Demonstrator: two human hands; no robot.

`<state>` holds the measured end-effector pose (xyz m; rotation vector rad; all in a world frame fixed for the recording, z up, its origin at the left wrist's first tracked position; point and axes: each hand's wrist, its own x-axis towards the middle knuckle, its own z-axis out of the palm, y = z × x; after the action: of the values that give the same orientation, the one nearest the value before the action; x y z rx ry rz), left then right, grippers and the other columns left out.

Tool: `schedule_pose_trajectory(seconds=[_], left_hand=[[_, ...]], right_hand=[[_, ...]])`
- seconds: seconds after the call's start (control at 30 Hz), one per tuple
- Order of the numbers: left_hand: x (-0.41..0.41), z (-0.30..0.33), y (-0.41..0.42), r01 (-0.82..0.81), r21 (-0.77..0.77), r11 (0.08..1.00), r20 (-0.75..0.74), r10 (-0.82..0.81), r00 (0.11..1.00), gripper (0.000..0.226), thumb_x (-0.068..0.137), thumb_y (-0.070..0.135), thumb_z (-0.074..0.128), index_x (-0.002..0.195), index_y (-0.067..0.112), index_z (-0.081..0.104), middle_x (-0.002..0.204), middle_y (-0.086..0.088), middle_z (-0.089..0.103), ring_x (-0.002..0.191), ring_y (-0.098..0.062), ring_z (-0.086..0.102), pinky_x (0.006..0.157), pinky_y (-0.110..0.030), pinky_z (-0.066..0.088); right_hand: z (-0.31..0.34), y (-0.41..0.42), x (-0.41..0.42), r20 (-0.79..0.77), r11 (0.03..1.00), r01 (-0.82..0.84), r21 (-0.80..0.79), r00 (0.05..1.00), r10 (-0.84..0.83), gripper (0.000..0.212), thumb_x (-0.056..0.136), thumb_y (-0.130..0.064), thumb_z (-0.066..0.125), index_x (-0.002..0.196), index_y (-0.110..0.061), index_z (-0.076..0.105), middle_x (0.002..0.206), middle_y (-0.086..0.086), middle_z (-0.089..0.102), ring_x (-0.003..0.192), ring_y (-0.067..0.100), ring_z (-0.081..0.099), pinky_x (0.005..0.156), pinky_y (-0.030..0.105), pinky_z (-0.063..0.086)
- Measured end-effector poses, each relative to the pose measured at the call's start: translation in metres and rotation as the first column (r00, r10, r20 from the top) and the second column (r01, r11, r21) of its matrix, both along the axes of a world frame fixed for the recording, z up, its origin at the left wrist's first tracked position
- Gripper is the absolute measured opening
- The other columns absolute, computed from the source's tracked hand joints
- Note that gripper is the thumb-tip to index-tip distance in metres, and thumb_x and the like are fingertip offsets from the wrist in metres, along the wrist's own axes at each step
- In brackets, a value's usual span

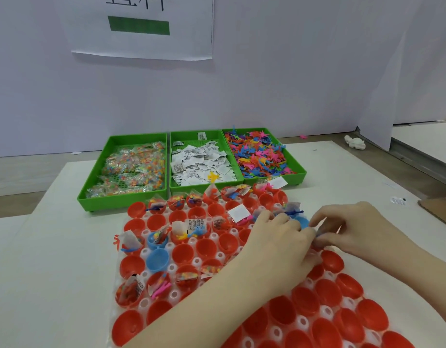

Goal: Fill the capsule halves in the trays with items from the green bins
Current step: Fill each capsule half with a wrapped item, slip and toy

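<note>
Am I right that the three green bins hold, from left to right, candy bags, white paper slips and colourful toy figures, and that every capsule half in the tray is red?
Not quite: the head view shows a few blue halves among the red halves. The order of the bins is right.

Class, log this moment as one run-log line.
left hand: at blue capsule half | right hand: pinching small item | near rows: unfilled

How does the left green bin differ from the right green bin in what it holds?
The left green bin holds small clear packets of coloured beads; the right green bin holds loose, unwrapped rubbery figures. The left bin's grid floor shows through; the right bin's floor is covered. Both are shallow, rectangular and green.
</note>
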<state>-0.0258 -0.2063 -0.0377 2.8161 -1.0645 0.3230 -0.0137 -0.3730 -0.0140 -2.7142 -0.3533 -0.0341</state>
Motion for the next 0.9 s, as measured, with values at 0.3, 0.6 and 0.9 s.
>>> schedule_pose_trajectory(seconds=[0.3, 0.6, 0.9], left_hand=[[0.024, 0.039, 0.061, -0.146, -0.512, 0.846, 0.136, 0.248, 0.959, 0.048, 0.088, 0.056, 0.030, 0.100, 0.025, 0.065, 0.104, 0.009, 0.066, 0.098, -0.009, 0.057, 0.093, -0.029, 0.015], [0.096, 0.014, 0.216, -0.786, -0.243, 0.568, -0.272, 0.738, 0.617, 0.046, 0.094, 0.042, 0.044, 0.127, 0.012, 0.053, 0.125, -0.016, 0.058, 0.111, -0.032, 0.054, 0.089, -0.039, 0.041], [0.100, -0.007, 0.232, -0.868, -0.221, 0.446, -0.268, 0.828, 0.493, 0.028, 0.080, 0.038, 0.069, 0.099, 0.017, 0.067, 0.107, -0.006, 0.067, 0.104, -0.029, 0.056, 0.087, -0.036, 0.035]], right_hand=[[0.012, -0.008, 0.000, -0.125, 0.995, -0.021, 0.096, 0.992, 0.033, 0.026, 0.059, -0.051, 0.076, 0.079, -0.044, 0.062, 0.077, -0.020, 0.066, 0.073, -0.006, 0.059, 0.061, 0.008, 0.044], [0.021, -0.005, 0.027, 0.033, 0.975, 0.033, 0.220, 0.999, -0.041, 0.008, 0.067, -0.035, 0.076, 0.069, -0.036, 0.068, 0.073, -0.028, 0.066, 0.063, -0.002, 0.058, 0.055, 0.007, 0.042], [0.005, 0.047, 0.144, 0.001, 0.936, 0.157, 0.316, 0.986, -0.166, 0.038, 0.083, -0.029, 0.068, 0.115, -0.008, 0.062, 0.109, 0.004, 0.062, 0.098, 0.017, 0.056, 0.083, 0.029, 0.042]])
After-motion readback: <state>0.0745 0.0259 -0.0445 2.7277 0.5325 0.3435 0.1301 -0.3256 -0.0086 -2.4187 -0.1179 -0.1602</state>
